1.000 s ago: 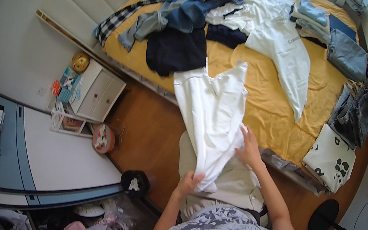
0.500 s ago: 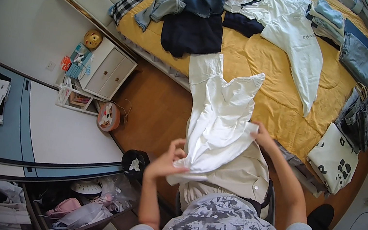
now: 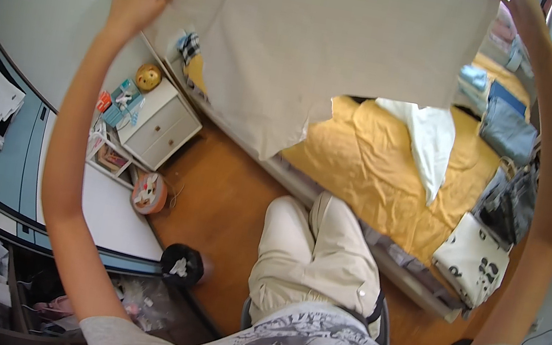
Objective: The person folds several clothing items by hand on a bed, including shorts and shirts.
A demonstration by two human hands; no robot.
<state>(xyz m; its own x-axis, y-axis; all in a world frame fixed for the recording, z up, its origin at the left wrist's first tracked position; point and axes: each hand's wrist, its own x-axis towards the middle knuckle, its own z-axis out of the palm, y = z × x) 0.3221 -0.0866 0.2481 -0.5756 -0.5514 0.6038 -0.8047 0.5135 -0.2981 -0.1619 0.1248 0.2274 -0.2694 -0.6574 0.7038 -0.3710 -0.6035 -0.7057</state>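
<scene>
A white shirt (image 3: 330, 34) is stretched out wide between my raised hands and hangs down in front of the bed. My left hand (image 3: 140, 3) is closed on its edge at the upper left. At the upper right my right hand (image 3: 518, 7) pinches the other end, partly cut off by the top of the picture. Some of the shirt's upper edge is also out of view. The lower edge hangs unevenly over the yellow bedding (image 3: 367, 159). Behind the shirt, most of the clothes on the bed are hidden; a white garment (image 3: 429, 144) shows below it.
Folded jeans (image 3: 509, 129), dark jeans (image 3: 510, 206) and a cream patterned garment (image 3: 473, 259) lie along the bed's right side. On the left stand a white nightstand (image 3: 160, 126), a black bin (image 3: 183, 267) and an open drawer (image 3: 39, 301) of clothes. My legs are in the middle.
Both hands have risen from my lap and spread far apart. The white shirt has gone from lying over my lap and the bed edge to hanging open in the air.
</scene>
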